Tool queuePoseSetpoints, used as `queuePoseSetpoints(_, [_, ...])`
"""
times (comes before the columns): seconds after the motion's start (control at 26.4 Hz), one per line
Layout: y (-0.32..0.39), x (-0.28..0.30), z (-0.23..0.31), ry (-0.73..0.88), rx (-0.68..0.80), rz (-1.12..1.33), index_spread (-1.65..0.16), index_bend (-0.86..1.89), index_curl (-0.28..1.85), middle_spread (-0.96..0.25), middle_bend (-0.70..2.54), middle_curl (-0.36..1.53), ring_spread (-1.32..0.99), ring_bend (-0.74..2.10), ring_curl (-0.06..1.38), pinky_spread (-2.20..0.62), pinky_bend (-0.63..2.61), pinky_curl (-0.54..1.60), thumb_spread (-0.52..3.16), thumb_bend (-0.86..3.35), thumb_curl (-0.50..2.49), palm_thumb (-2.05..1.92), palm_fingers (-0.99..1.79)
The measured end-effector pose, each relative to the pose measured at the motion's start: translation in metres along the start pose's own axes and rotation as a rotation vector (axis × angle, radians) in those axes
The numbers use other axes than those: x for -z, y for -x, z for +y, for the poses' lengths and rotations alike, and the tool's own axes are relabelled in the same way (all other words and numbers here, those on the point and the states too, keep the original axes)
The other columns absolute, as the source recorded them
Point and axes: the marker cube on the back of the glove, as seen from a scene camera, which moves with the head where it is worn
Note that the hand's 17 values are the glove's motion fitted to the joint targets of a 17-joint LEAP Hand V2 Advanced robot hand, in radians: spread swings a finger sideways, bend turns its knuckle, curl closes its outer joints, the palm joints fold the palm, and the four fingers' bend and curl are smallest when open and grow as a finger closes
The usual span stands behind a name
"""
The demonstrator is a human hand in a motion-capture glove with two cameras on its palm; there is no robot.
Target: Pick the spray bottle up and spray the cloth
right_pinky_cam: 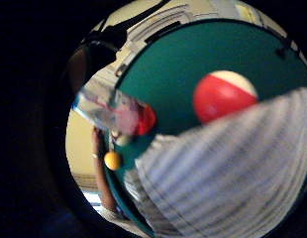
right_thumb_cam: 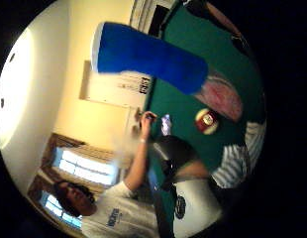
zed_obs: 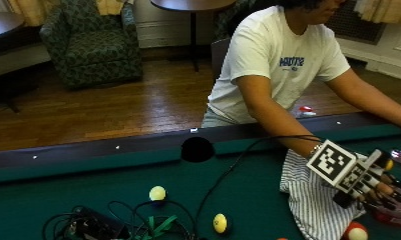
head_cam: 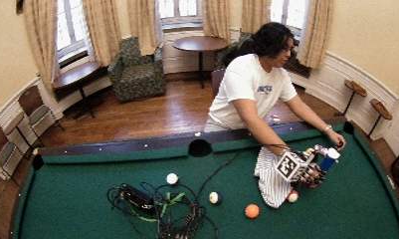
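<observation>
Person at a pool table. Gloved right hand hovers over the far edge of the striped cloth, which lies crumpled on the felt under and beside the wrist. Fingers curl around a blue bottle with a clear lower part, standing about upright; whether this is the spray bottle's body I cannot tell. A red-and-white ball sits just beside the cloth, below the hand. Bare left hand rests on the felt beyond the grip.

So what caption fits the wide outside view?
Person at pool table, gloved right hand holding a spray bottle beside a striped cloth.
</observation>
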Motion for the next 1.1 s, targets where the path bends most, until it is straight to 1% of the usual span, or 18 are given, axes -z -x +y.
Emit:
queuePoseSetpoints(0.19, [-0.005,0.029,0.058,0.126,0.048,0.217,-0.39,0.07,0.36,-0.16,0.18,0.37,-0.13,0.47,0.37,0.09,0.43,0.38,0.82,-0.06,0.52,0.58,0.46])
queuePoseSetpoints(0.34, [0.008,0.05,0.108,0.225,0.12,0.367,-0.4,0.11,0.34,-0.15,0.19,0.37,-0.11,0.44,0.35,0.14,0.42,0.37,0.85,-0.06,0.49,0.52,0.45])
queuePoseSetpoints(0.46, [0.02,0.068,0.141,0.261,0.195,0.515,-0.41,0.13,0.33,-0.14,0.18,0.36,-0.09,0.42,0.35,0.16,0.42,0.37,0.87,-0.06,0.46,0.49,0.44])
queuePoseSetpoints(0.61, [0.031,0.096,0.175,0.271,0.271,0.675,-0.42,0.12,0.31,-0.13,0.18,0.35,-0.08,0.42,0.34,0.18,0.43,0.37,0.89,-0.05,0.44,0.46,0.43])
queuePoseSetpoints(0.76, [0.036,0.122,0.2,0.265,0.299,0.724,-0.42,0.13,0.29,-0.13,0.17,0.35,-0.08,0.42,0.34,0.2,0.42,0.36,0.9,-0.05,0.42,0.43,0.42])
queuePoseSetpoints(1.1, [0.033,0.164,0.235,0.254,0.289,0.695,-0.43,0.12,0.27,-0.13,0.18,0.33,-0.07,0.43,0.34,0.21,0.42,0.36,0.91,-0.04,0.38,0.39,0.41])
